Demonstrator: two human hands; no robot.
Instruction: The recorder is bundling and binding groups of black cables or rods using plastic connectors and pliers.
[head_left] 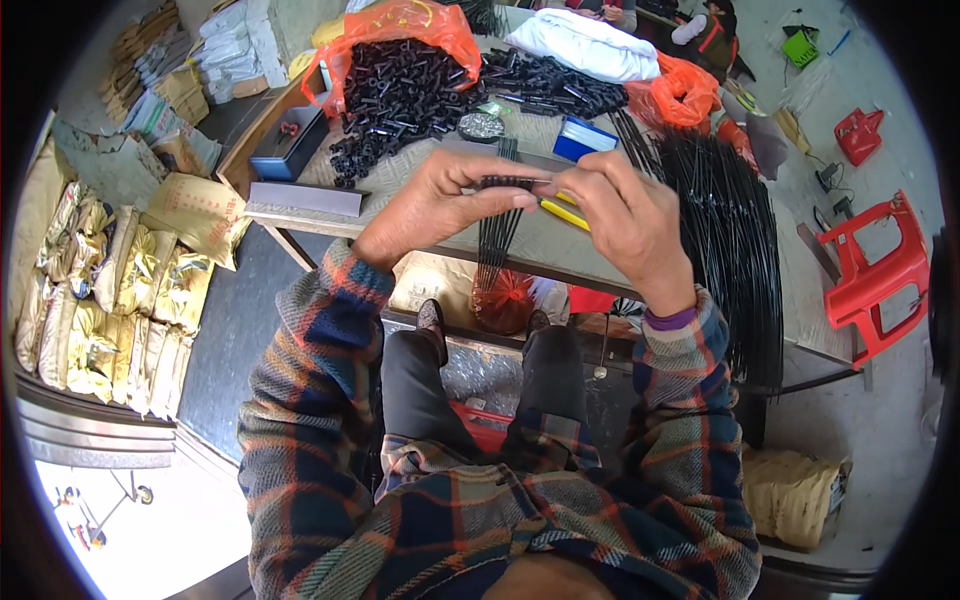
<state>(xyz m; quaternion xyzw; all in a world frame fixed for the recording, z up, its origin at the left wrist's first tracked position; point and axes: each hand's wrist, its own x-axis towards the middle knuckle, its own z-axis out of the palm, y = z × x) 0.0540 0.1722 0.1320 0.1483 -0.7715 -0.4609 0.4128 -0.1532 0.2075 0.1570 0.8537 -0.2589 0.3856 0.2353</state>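
Note:
My left hand (445, 200) pinches a short dark ribbed strip (508, 182) between thumb and fingers, above the front of the table. My right hand (625, 215) is closed around a yellow-handled tool (566, 212) whose working end is hidden, so its kind is unclear. The right fingertips meet the right end of the strip. Below the strip, a flat row of thin black rods (497, 240) reaches over the table's front edge toward my lap. Whether those rods are joined to the strip is hidden by my fingers.
A heap of short black tubular parts (400, 95) spills from an orange plastic bag (440, 25). Long black rods (720, 230) hang over the right side of the table (590, 250). A blue box (584, 138) and round tin (481, 127) stand behind my hands. A red stool (880, 270) is at right.

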